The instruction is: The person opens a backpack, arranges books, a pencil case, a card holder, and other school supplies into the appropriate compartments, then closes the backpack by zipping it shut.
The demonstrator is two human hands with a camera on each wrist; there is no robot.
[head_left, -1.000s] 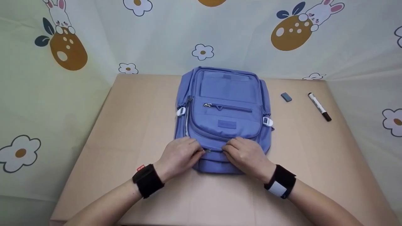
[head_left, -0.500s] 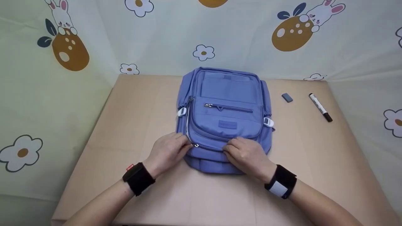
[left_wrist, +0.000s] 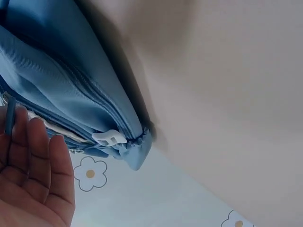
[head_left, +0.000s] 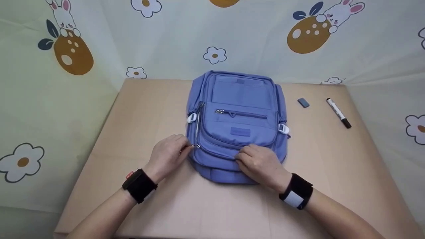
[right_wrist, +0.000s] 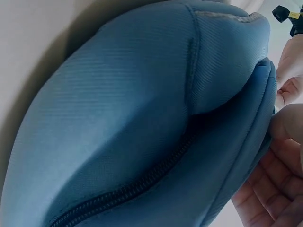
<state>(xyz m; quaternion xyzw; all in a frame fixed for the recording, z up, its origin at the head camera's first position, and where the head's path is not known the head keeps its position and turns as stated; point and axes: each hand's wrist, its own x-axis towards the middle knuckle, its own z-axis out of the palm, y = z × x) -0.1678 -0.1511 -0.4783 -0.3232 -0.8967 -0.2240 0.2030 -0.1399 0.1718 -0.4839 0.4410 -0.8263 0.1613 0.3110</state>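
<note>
A blue backpack (head_left: 242, 96) lies front side up on the table. My left hand (head_left: 168, 153) pinches a metal zipper pull (head_left: 197, 146) at the bag's lower left corner. The left wrist view shows the pull's blue cord tab (left_wrist: 10, 116) between thumb and fingers. Above the pull, a pale strip (head_left: 198, 127) shows in the gap along the left side. My right hand (head_left: 260, 164) pinches the fabric edge at the lower front, beside the zipper line. In the right wrist view a fold (right_wrist: 227, 142) of the bag meets that thumb.
A small blue-grey eraser-like block (head_left: 303, 102) and a white marker with a black cap (head_left: 338, 113) lie right of the backpack. White buckles (head_left: 192, 118) sit on the bag's sides. A patterned cloth (head_left: 179, 39) hangs around the brown table (head_left: 146, 113).
My left hand has drawn the zipper pull leftward along the lower front and up round the corner to the left side. The right hand keeps its grip in place.
</note>
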